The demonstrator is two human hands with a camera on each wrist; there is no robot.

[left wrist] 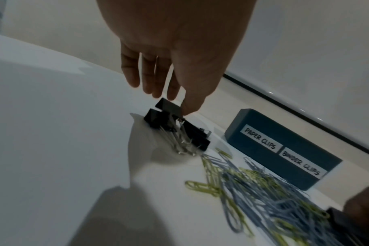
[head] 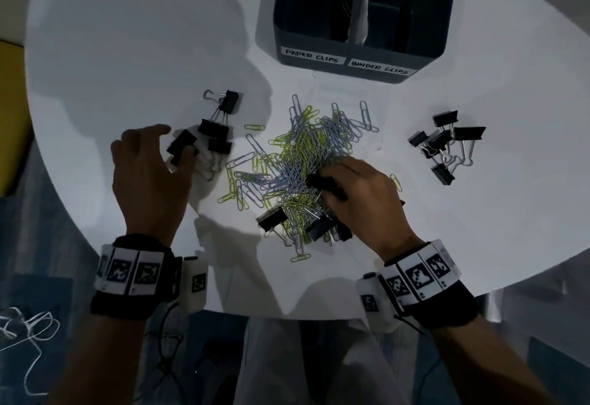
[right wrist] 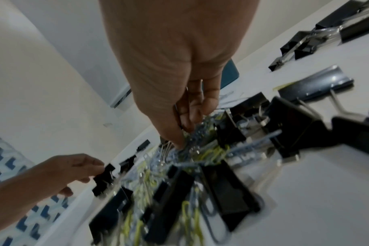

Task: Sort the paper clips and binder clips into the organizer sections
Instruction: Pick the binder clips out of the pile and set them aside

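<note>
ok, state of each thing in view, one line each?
organizer: upright, contents too dark to judge
paper clips: unsorted heap on table
left binder clips: loose cluster
right binder clips: loose cluster
left hand: fingers on a binder clip
right hand: grips binder clip in heap

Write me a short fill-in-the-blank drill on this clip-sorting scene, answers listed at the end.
1. The organizer has two labels; the left one reads PAPER CLIPS and the right one reads ____ CLIPS.
2. The loose paper clips in the middle pile are light blue and ____.
3. The binder clips lying on the table are all ____ in colour.
4. The left hand touches a ____ clip.

Missing words: BINDER; yellow-green; black; binder
</note>
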